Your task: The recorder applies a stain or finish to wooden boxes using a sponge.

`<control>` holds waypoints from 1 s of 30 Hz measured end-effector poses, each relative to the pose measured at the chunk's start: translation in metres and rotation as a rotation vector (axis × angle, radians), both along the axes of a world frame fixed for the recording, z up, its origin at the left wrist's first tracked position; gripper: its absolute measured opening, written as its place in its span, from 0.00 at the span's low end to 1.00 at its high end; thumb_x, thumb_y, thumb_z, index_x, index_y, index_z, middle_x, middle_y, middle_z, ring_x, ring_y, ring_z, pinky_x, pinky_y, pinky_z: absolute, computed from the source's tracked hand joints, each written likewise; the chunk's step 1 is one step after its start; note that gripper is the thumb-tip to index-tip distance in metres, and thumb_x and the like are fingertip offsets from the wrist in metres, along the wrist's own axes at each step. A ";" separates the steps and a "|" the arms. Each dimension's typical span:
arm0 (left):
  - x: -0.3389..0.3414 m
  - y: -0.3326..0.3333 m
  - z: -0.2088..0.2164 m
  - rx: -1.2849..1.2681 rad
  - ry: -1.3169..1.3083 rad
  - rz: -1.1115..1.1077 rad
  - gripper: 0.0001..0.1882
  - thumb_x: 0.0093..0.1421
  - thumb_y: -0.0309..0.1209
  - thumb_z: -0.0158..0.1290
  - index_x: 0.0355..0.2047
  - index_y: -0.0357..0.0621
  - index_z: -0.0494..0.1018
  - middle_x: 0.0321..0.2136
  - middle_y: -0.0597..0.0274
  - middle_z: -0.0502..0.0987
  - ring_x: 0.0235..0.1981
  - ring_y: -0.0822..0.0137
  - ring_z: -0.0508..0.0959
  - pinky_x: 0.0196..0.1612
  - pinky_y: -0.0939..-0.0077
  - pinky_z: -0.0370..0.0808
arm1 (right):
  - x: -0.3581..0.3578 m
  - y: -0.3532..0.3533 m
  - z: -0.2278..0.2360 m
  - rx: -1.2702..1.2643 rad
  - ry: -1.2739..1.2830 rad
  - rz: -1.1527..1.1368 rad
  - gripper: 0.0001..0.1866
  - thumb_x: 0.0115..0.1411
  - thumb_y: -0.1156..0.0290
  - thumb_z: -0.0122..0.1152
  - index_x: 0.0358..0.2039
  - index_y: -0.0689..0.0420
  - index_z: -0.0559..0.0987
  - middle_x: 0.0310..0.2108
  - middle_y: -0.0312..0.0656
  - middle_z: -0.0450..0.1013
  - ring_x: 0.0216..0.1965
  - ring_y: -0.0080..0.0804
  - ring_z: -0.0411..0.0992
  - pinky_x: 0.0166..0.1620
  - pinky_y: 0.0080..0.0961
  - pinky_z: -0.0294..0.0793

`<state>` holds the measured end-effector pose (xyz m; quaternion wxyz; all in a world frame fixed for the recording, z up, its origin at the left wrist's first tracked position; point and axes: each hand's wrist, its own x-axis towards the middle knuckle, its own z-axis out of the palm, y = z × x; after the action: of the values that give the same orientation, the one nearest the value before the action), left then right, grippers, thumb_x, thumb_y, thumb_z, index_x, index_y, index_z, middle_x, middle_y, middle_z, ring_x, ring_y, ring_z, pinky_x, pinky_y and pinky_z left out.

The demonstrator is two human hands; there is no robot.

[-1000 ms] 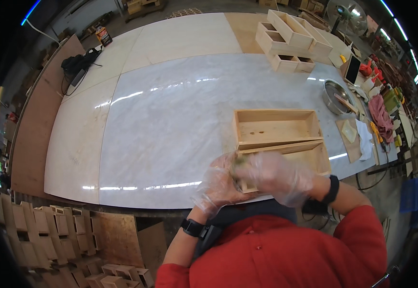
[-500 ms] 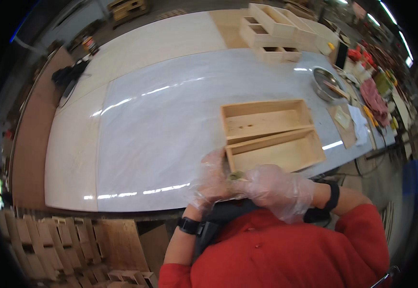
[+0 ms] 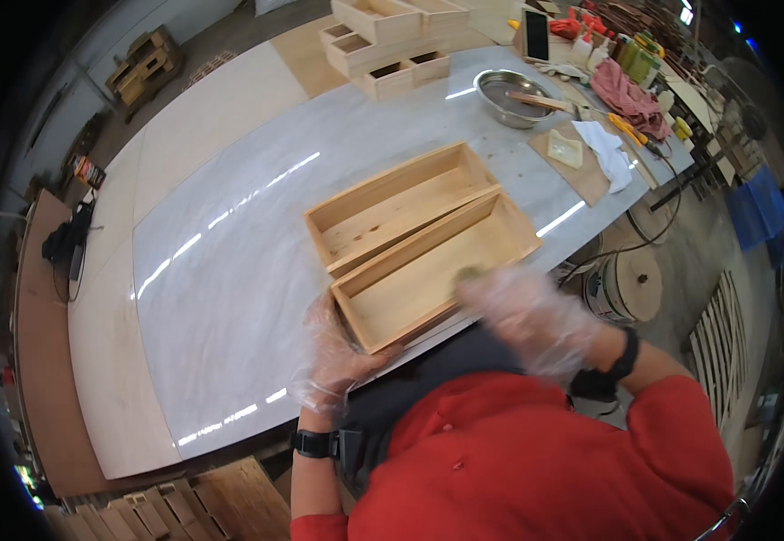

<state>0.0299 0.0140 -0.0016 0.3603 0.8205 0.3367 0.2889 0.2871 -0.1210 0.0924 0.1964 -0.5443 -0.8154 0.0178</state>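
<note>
Two long open wooden boxes lie side by side, the far box [image 3: 401, 206] against the near box [image 3: 437, 266]. My left hand [image 3: 333, 352], in a clear plastic glove, grips the near box at its left front corner, fingers along the end wall and thumb by the front. Also gloved, my right hand [image 3: 532, 316] is smeared by motion at the near box's front edge. Its fingers are closed on a small greenish pad [image 3: 469, 273], which shows at the fingertips above the front wall. Whether the pad touches the wood I cannot tell.
On the grey-covered table [image 3: 221, 298], more wooden boxes [image 3: 387, 45] are stacked at the back. A steel bowl [image 3: 509, 104] with a brush stands right of them. A white cloth [image 3: 604, 153], a pink cloth [image 3: 631, 99] and bottles crowd the right end. A round drum [image 3: 626, 284] stands below.
The view has shifted, so the boxes appear further left and tilted. My right hand has moved away from my left, along the near box's front edge with the pad. My left hand stays at the box's left end.
</note>
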 end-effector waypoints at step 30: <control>-0.005 0.000 0.011 -0.005 0.010 0.002 0.55 0.29 0.52 0.73 0.55 0.36 0.63 0.43 0.49 0.70 0.46 0.49 0.70 0.52 0.57 0.65 | 0.030 0.075 0.021 -0.005 0.031 0.063 0.10 0.57 0.71 0.52 0.39 0.57 0.77 0.33 0.47 0.74 0.32 0.48 0.72 0.35 0.41 0.72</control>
<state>0.0249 0.0138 0.0093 0.3606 0.8207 0.3402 0.2842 0.3176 -0.0460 0.1129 0.2068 -0.5186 -0.8289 0.0344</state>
